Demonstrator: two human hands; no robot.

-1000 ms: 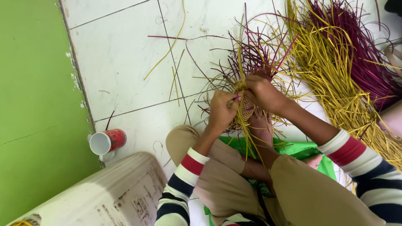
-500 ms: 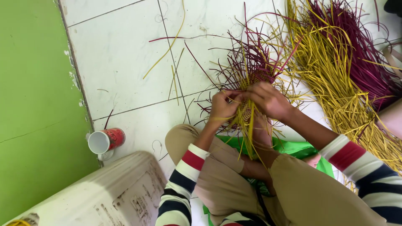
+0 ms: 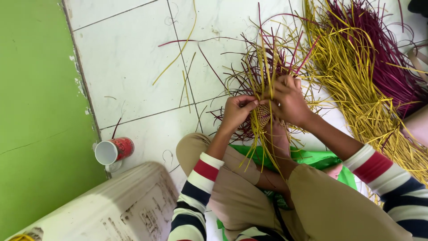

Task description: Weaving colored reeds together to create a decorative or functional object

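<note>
1. Nearest the camera are the person's bent knees in tan trousers and the striped sleeves; a green cloth lies under the legs on the floor. A bare foot reaches forward beneath the work.
2. Just past the foot, the small woven piece sits between the two hands, its yellow and purple strands fanning out over the white floor tiles.
3. The left hand is closed narrowly, pinching yellow strands at the left side of the woven piece. The right hand is curled over its top, fingers gripping the strands there.
4. By my reading, the step in hand is weaving at the small centre. The next move would call for one strand to be picked out and threaded over and under its neighbours while the other hand holds the centre firm.
5. Toward the wall side of the floor, a red cup lies on its side against the green wall, beside a whitish sack.
6. Farther off, toward the far right corner of the floor, lies a loose heap of yellow strips and purple strips.
7. Most of the woven piece is hidden by the fingers, so its pattern is hard to make out; the heap and the sack are cut off by the picture's edges.
</note>
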